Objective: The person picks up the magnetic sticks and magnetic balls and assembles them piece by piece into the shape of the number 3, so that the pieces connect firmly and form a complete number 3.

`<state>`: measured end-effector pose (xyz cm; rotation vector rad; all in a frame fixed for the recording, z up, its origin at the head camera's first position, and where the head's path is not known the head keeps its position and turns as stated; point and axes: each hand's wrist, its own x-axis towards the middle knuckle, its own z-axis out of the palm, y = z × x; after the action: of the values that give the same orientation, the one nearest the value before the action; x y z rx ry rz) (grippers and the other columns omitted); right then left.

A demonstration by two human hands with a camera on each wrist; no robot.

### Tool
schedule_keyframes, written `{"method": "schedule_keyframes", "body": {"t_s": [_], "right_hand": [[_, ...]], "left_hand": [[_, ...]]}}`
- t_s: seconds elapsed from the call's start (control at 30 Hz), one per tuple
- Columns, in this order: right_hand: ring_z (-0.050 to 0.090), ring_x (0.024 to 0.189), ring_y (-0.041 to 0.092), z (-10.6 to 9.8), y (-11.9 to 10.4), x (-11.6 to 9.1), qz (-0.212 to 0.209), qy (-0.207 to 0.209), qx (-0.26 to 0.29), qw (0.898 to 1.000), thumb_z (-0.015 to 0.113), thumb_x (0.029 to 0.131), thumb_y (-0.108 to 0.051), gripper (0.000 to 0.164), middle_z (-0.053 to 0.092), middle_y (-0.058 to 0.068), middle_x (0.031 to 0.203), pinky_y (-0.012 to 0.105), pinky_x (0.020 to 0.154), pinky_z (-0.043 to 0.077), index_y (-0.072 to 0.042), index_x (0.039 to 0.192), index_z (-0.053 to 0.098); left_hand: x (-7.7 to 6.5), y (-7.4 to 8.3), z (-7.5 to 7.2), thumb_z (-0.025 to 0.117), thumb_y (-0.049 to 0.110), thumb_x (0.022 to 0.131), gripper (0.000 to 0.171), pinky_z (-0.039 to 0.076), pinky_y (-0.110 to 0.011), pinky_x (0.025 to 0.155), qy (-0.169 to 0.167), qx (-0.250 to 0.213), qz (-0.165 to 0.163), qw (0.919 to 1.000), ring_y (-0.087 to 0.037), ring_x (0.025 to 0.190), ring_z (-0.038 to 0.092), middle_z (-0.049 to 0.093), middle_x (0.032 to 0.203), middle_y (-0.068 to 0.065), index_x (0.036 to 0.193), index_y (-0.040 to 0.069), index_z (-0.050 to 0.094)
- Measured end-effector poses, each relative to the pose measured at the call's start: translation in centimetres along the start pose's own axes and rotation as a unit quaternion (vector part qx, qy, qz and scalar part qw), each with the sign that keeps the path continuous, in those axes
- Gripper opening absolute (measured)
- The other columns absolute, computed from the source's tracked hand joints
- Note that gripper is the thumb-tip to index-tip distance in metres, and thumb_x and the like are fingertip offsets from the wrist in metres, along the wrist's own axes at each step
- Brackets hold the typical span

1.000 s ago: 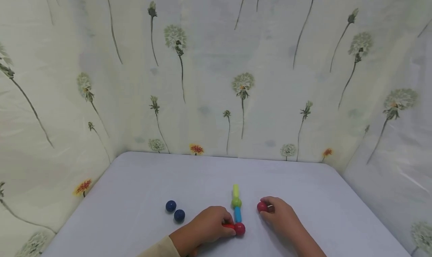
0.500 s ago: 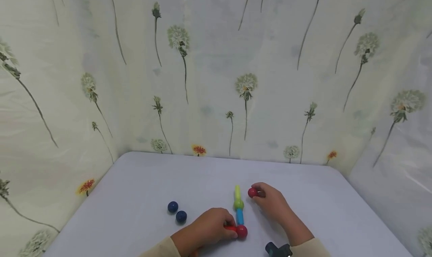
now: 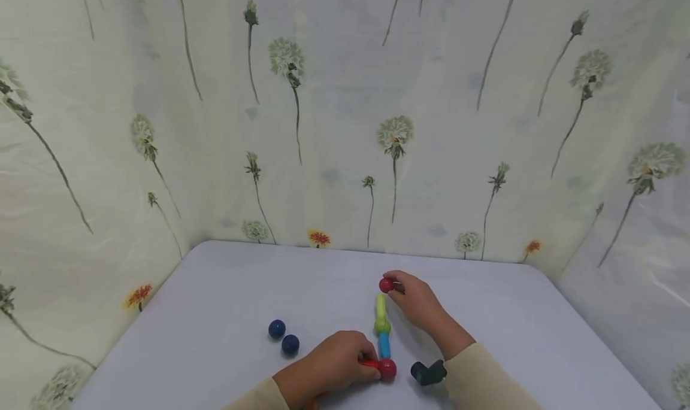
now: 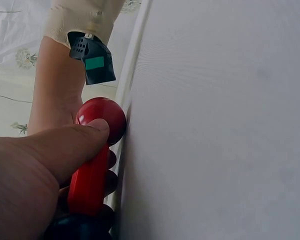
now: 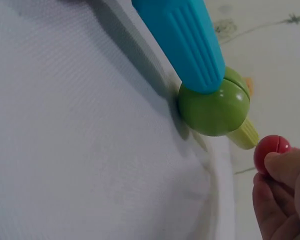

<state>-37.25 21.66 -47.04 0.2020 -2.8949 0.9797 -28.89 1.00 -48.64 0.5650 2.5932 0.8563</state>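
My left hand grips a red rod with a red ball at its end; the thumb presses on that ball in the left wrist view. From the ball a blue rod runs away from me to a green ball. Beyond it a yellow-green rod continues the line. My right hand pinches another red ball between thumb and fingers, close to the yellow-green rod's far end. Whether they touch, I cannot tell.
Two dark blue balls lie left of the chain on the white table. A dark wrist camera sits at the right sleeve. An orange piece shows partly under the left wrist. Flower-patterned cloth hangs behind.
My right hand has carried its red ball away from me and leftward, from beside the chain to its far end. The left hand keeps its grip on the red rod.
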Motion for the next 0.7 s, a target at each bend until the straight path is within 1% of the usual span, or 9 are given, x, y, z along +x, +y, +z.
{"method": "schedule_keyframes", "body": {"t_s": [0.23,0.4,0.6,0.7], "right_hand": [[0.064,0.13,0.032,0.8,0.9,0.4,0.016,-0.016,0.002,1.0,0.071,0.1,-0.013,0.043,0.066,0.008,0.142,0.053,0.108,0.05,-0.018,0.142,0.062],[0.063,0.131,0.033,1.1,1.4,0.8,0.014,-0.018,0.015,1.0,0.07,0.1,-0.013,0.043,0.064,0.007,0.144,0.054,0.108,0.05,-0.02,0.142,0.063],[0.058,0.137,0.033,1.8,2.4,1.1,0.007,-0.042,0.037,0.998,0.07,0.101,-0.017,0.043,0.064,0.004,0.145,0.056,0.111,0.047,-0.025,0.143,0.065],[0.054,0.141,0.033,1.8,2.9,1.0,0.008,-0.047,0.045,0.998,0.069,0.102,-0.02,0.042,0.064,0.003,0.146,0.059,0.114,0.044,-0.027,0.142,0.065]], "left_hand": [[0.2,0.2,0.1,0.088,0.03,0.086,0.013,0.051,-0.031,0.074,-0.004,-0.007,0.0,1.0,-0.012,0.08,0.056,0.062,0.083,0.008,0.092,0.022,0.079],[0.4,0.2,-0.1,0.087,0.03,0.086,0.012,0.05,-0.03,0.073,-0.002,0.004,0.01,0.9999,-0.011,0.079,0.056,0.062,0.083,0.009,0.092,0.023,0.079],[0.0,0.2,-0.4,0.088,0.03,0.086,0.013,0.051,-0.03,0.074,-0.002,0.006,-0.002,1.0,-0.011,0.079,0.056,0.062,0.083,0.009,0.093,0.022,0.08],[-0.1,0.2,-0.4,0.087,0.03,0.086,0.012,0.05,-0.03,0.074,-0.003,0.009,0.005,0.9999,-0.01,0.079,0.055,0.062,0.083,0.01,0.092,0.023,0.08]]}}
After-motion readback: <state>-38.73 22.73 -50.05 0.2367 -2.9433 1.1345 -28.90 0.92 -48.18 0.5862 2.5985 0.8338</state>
